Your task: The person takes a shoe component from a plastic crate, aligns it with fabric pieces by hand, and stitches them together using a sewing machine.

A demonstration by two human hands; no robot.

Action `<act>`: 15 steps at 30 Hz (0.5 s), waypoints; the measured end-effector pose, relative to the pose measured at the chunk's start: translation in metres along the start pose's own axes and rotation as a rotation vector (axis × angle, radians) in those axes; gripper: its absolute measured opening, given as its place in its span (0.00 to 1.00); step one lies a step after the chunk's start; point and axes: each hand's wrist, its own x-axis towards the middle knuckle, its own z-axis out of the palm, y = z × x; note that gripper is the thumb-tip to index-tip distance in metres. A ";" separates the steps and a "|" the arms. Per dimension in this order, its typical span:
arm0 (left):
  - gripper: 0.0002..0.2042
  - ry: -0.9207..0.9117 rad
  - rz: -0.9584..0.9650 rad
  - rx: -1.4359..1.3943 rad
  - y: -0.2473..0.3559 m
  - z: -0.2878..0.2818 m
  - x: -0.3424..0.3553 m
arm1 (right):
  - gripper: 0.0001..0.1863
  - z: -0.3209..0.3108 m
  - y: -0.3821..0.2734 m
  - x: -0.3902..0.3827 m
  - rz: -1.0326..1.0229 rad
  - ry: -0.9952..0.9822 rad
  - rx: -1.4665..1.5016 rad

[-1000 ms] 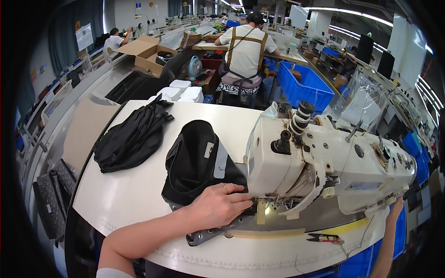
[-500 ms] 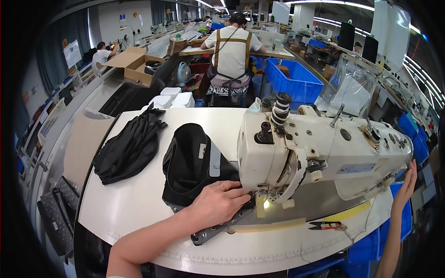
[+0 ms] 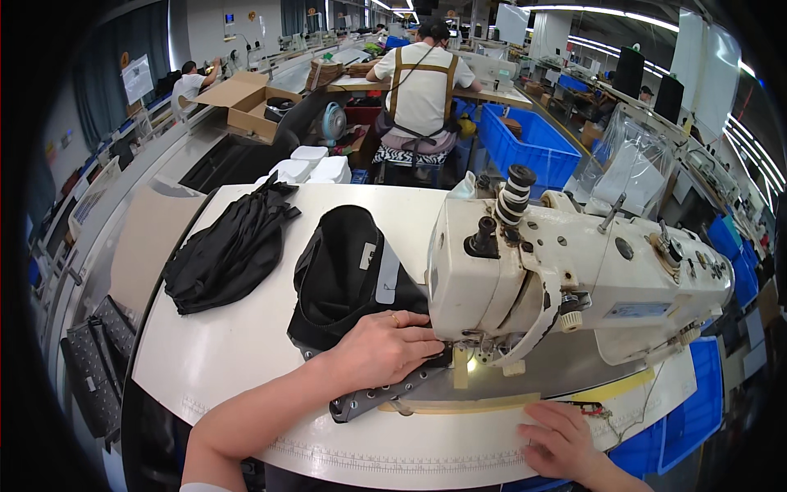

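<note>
A black fabric pouch point(image 3: 328, 271) with an open rim lies left of the sewing machine point(image 3: 508, 271). A pale grey strip is on its side, and a grey band with metal eyelets point(image 3: 361, 402) runs along its near edge. My left hand point(image 3: 385, 351) is closed on the pouch's edge right beside the needle area, fingers together on the fabric; its thumb is hidden. Over the front of the table hovers my right hand point(image 3: 561, 443), fingers loosely bent and apart, with nothing visible in it. Just beyond its fingers, red-handled thread snips point(image 3: 592, 407) are partly covered.
Gathered black fabric point(image 3: 234, 250) rests on the table's left. White pads point(image 3: 307, 164) are stacked behind the table. An open cardboard box point(image 3: 254, 107) and a blue crate point(image 3: 529, 148) stand farther back, near a seated co-worker point(image 3: 420, 90). A loose thread trails by the snips.
My right hand has come from the machine's far right end to the table front near the snips. My left hand stays on the pouch. The view has shifted slightly.
</note>
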 end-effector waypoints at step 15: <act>0.12 0.026 -0.024 -0.058 -0.001 0.005 0.000 | 0.20 -0.008 -0.010 0.005 0.090 -0.096 0.114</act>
